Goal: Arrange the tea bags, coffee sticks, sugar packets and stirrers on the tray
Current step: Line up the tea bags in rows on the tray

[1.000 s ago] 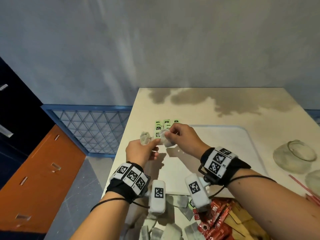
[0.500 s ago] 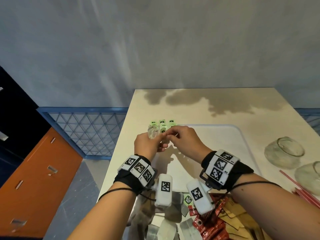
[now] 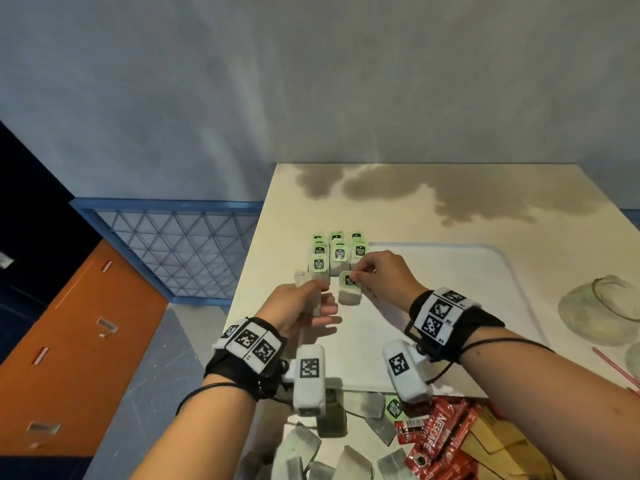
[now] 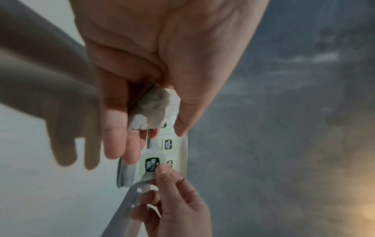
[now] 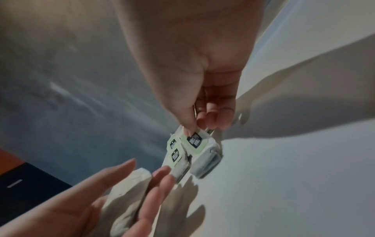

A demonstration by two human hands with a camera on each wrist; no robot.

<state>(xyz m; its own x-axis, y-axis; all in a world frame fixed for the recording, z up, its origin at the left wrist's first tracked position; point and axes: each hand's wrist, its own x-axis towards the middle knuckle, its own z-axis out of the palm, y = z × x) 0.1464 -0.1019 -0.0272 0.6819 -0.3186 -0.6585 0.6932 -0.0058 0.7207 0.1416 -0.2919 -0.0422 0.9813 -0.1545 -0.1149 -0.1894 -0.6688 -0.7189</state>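
A white tray (image 3: 450,289) lies on the cream table. Tea bags with green tags (image 3: 337,252) lie in rows at its far left corner. My right hand (image 3: 360,275) pinches the green tag (image 5: 193,140) of one more tea bag (image 3: 349,296), which rests on the tray just in front of the rows. My left hand (image 3: 311,299) hovers beside it on the left and grips a spare tea bag (image 4: 151,110) between thumb and fingers. The right wrist view shows that same spare tea bag (image 5: 125,189) lying along the left fingers.
Loose tea bags (image 3: 367,407), red coffee sticks (image 3: 440,434) and brown sugar packets (image 3: 495,441) are piled at the table's near edge. Glass jars (image 3: 602,310) and red stirrers (image 3: 613,365) stand at the right. The table's left edge (image 3: 249,271) drops to the floor.
My right hand has taken a tea bag from beside the left hand and lowered it onto the tray before the rows. The left hand has drawn back a little.
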